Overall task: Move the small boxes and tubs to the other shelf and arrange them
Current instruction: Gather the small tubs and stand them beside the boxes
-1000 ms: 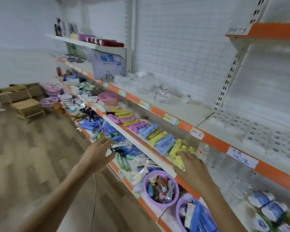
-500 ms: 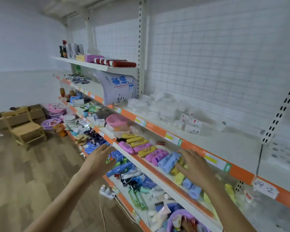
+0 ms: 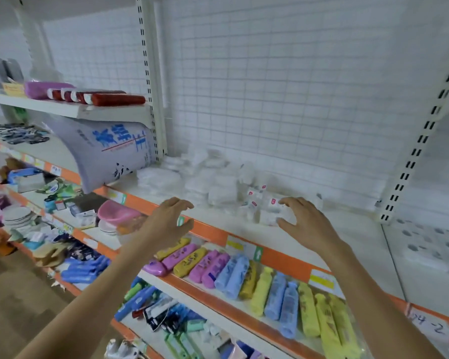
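Note:
Small white boxes with pink marks lie in a loose group on the white shelf with the orange edge. Behind them, to the left, stand stacks of clear tubs and round lidded tubs. My right hand hovers with curled, spread fingers just right of the small boxes, fingertips close to them and holding nothing. My left hand is raised in front of the shelf edge, left of the boxes, fingers apart and empty.
A large white sack with blue writing leans at the shelf's left end. One shelf below lie rows of coloured cases. A pink bowl sits lower left. White moulded trays fill the bay to the right.
Both hands rose from the lower shelf of coloured cases to the upper shelf. The right hand now sits by the small white boxes, and the view has tilted up and closer.

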Tool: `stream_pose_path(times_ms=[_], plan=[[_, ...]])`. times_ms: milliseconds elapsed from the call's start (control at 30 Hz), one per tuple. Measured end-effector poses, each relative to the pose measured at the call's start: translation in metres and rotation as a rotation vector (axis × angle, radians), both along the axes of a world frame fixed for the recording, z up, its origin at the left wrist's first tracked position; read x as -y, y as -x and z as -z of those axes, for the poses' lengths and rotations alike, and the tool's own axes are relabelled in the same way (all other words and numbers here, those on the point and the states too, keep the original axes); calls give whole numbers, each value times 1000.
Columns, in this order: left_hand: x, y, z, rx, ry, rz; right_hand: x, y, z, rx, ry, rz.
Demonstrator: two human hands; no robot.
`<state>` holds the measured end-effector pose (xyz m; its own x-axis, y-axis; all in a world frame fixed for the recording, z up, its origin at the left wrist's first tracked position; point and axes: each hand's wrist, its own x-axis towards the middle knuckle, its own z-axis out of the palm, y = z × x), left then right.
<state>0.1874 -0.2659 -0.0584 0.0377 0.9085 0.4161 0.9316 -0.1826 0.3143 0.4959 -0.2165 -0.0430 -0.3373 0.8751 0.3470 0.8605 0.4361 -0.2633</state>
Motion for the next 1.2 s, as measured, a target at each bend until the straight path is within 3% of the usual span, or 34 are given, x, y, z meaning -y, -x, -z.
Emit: stream_pose_path(times_ms=[200, 467, 633, 733, 933, 1033, 1200], plan=[[-107, -29, -16, -15, 44, 168, -85, 3, -6, -71, 69, 23], [-221, -61, -27, -33, 189, 200, -181, 29, 2, -152, 239, 63], [-273, -80, -34, 39, 329, 81, -223, 47, 14, -262, 358, 143], [-300, -89, -36, -46, 406, -26, -241, 54, 21, -336, 428, 176], [-332, -90, -32, -49, 528, 83, -256, 68, 35, -462, 483, 247], [-341, -85, -39, 116, 525, 144, -256, 68, 28, -560, 424, 303], [-353, -56, -56, 677, 526, 394, -251, 57, -2, -840, 406, 355]])
